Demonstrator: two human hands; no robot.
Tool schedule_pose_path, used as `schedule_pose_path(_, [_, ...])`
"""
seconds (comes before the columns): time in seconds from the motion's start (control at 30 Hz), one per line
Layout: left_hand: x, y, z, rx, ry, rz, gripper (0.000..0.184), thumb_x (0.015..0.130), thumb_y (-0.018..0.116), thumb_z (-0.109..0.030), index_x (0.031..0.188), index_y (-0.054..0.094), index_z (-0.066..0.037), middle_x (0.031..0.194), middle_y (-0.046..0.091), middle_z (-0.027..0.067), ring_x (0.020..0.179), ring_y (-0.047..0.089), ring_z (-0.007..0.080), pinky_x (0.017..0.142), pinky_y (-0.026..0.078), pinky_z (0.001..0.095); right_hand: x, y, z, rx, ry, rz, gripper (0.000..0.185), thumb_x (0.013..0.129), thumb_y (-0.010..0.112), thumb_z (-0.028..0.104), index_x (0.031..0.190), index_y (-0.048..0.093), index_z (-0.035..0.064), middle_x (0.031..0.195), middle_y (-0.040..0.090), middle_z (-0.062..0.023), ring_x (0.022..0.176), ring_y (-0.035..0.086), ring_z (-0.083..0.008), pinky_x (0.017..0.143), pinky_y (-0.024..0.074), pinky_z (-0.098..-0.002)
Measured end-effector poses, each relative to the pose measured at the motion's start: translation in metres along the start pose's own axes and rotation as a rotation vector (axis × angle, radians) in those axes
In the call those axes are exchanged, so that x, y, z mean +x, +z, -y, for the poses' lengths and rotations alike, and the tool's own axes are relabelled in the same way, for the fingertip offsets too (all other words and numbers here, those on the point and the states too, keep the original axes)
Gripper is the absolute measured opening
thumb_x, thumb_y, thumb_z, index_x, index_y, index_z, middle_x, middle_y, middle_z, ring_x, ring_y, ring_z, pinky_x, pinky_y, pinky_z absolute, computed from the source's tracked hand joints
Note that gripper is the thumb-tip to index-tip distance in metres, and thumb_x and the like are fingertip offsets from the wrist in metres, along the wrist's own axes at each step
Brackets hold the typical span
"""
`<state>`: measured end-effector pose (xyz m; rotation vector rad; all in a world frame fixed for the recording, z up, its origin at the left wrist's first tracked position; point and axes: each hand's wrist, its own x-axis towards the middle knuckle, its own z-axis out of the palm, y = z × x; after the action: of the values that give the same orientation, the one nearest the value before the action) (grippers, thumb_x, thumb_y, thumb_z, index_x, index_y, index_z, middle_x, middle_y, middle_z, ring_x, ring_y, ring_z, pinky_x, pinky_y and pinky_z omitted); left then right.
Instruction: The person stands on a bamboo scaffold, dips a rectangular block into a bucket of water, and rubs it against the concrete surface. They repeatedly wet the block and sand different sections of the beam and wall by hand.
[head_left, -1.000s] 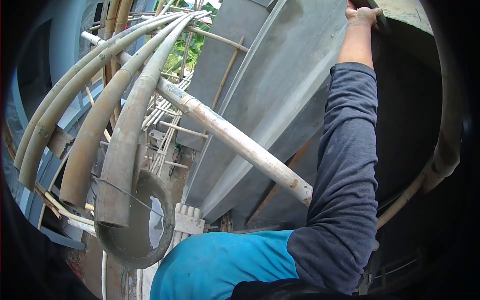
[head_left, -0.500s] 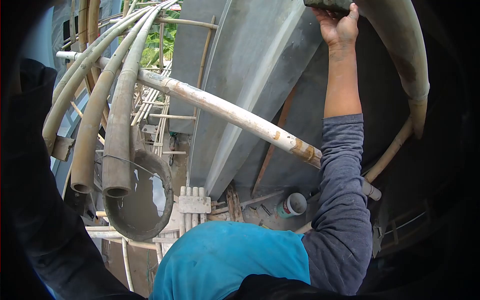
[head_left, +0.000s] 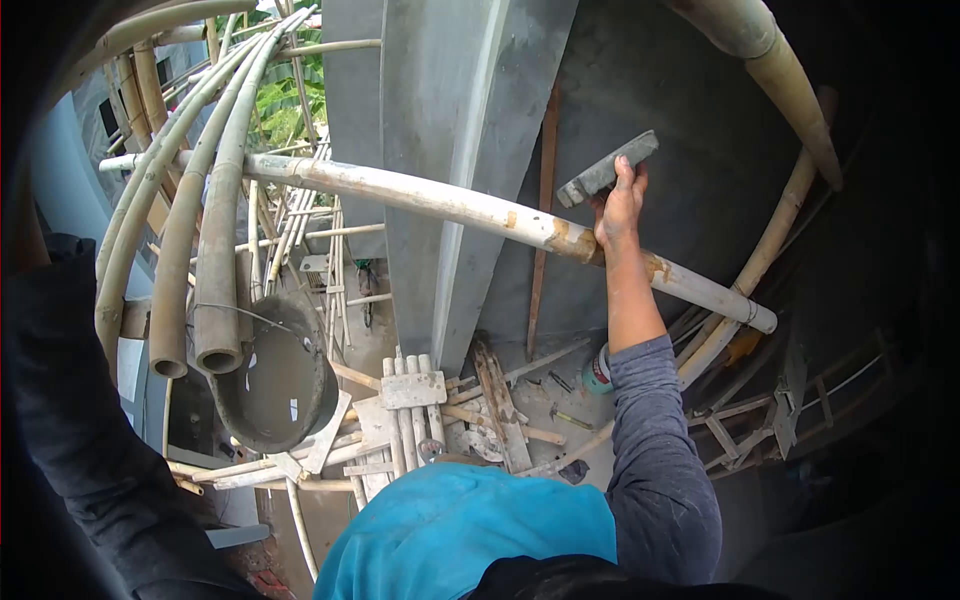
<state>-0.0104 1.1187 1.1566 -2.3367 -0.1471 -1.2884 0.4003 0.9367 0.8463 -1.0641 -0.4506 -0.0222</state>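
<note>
My right hand (head_left: pixel 622 208) is closed around a grey, cement-smeared plastering float (head_left: pixel 606 170), its thumb over the near edge. The float is tilted and held up in front of the dark grey wall (head_left: pixel 600 90); I cannot tell whether they touch. The forearm rises beside a whitish bamboo pole (head_left: pixel 430 195) that crosses in front of me. My left arm (head_left: pixel 80 400), in a dark sleeve, reaches up at the left edge. Its wrist fades into shadow and the left hand is out of sight.
Several thick bamboo poles (head_left: pixel 220 280) end at the left, next to a round tub (head_left: pixel 328 385) with murky contents. A grey concrete column (head_left: pixel 440 130) stands ahead. Below lie planks (head_left: pixel 500 410) and a bucket (head_left: pixel 598 372) partly behind my arm. More bamboo (head_left: pixel 790 200) curves at right.
My right hand has come down and slightly left from the top of the view, with the float still in it. The float now shows fully. The view has shifted.
</note>
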Motion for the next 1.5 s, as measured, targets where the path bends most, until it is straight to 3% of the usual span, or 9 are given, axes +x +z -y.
schedule_pose_path(0.17, [-0.017,0.005,0.032,0.456,0.434,-0.085,0.078,0.068,0.083,-0.011,0.138,0.049,-0.011,0.088,0.067,0.0153,0.073,0.066,0.0275,0.065,0.051,0.0376,0.018,-0.048,-0.047,-0.010,-0.271,-0.111,0.084,0.091,0.063,0.034,0.154,0.012,0.0120,0.137,0.043,-0.0108,0.122,0.046,-0.0221,0.104,0.0375,-0.0378])
schedule_pose_path(0.2, [-0.022,0.006,0.017,0.502,0.387,-0.087,0.047,0.093,0.063,-0.038,0.129,0.057,-0.009,0.084,0.065,0.0161,0.073,0.063,0.0288,0.074,0.049,0.0431,0.020,-0.050,-0.049,0.041,-0.215,-0.125,0.084,0.091,0.063,0.034,0.154,0.013,0.0109,0.138,0.043,-0.0114,0.123,0.045,-0.0227,0.105,0.0362,-0.0373])
schedule_pose_path(0.27, [-0.013,-0.002,0.003,0.038,-0.220,0.111,0.064,0.095,0.045,-0.060,0.098,0.070,-0.002,0.068,0.061,0.0151,0.064,0.061,0.0248,0.066,0.047,0.0408,0.015,-0.047,-0.043,0.095,-0.235,-0.152,0.083,0.091,0.063,0.034,0.153,0.013,0.0094,0.140,0.042,-0.0122,0.126,0.043,-0.0230,0.107,0.0343,-0.0374])
schedule_pose_path(0.37, [-0.016,0.004,-0.012,0.059,-0.172,-0.123,0.082,0.091,0.037,-0.072,0.071,0.068,0.001,0.059,0.057,0.0146,0.058,0.058,0.0232,0.063,0.044,0.0389,0.018,-0.046,-0.043,0.025,-0.217,-0.194,0.081,0.092,0.062,0.035,0.153,0.015,0.0083,0.139,0.044,-0.0161,0.126,0.046,-0.0242,0.106,0.0353,-0.0361])
schedule_pose_path(0.87, [-0.011,0.011,-0.035,-0.058,-0.391,-0.125,0.080,0.087,0.047,-0.074,0.077,0.070,0.003,0.064,0.063,0.0176,0.056,0.062,0.0241,0.060,0.050,0.0393,0.032,-0.046,-0.048,-0.198,-0.207,-0.316,0.081,0.089,0.063,0.037,0.150,0.021,0.0019,0.140,0.045,-0.0234,0.123,0.052,-0.0329,0.104,0.0398,-0.0375])
schedule_pose_path(1.07, [0.015,0.015,-0.063,-0.114,-0.345,0.004,0.089,0.087,0.036,-0.079,0.080,0.074,0.001,0.063,0.065,0.0150,0.056,0.066,0.0216,0.064,0.057,0.0402,0.077,-0.045,-0.037,0.626,0.237,-0.296,0.068,0.087,0.063,0.051,0.142,0.035,0.0221,0.122,0.053,-0.0081,0.096,0.059,-0.0228,0.069,0.0541,-0.0431])
schedule_pose_path(1.23, [0.017,0.023,-0.071,0.099,-0.399,0.070,0.090,0.086,0.033,-0.082,0.079,0.076,-0.003,0.061,0.065,0.0128,0.057,0.067,0.0208,0.061,0.056,0.0405,0.079,-0.011,-0.035,0.310,-0.165,-0.403,0.072,0.090,0.061,0.043,0.150,0.025,0.0239,0.136,0.047,-0.0124,0.110,0.056,-0.0269,0.076,0.0532,-0.0424])
schedule_pose_path(1.4, [0.016,0.020,-0.074,0.080,-0.431,0.051,0.089,0.085,0.034,-0.082,0.081,0.077,-0.005,0.060,0.066,0.0119,0.057,0.068,0.0204,0.063,0.057,0.0403,0.092,-0.025,-0.069,0.214,-0.135,-0.507,0.070,0.088,0.062,0.043,0.147,0.030,0.0205,0.132,0.049,-0.0083,0.107,0.056,-0.0245,0.081,0.0491,-0.0405])
schedule_pose_path(1.5, [0.014,0.020,-0.077,0.055,-0.420,0.029,0.088,0.086,0.034,-0.081,0.080,0.077,-0.005,0.060,0.066,0.0115,0.057,0.068,0.0200,0.064,0.057,0.0399,0.041,-0.021,-0.028,0.543,0.177,-0.492,0.069,0.082,0.059,0.061,0.132,0.043,0.0154,0.117,0.052,-0.0041,0.104,0.052,-0.0213,0.082,0.0441,-0.0413])
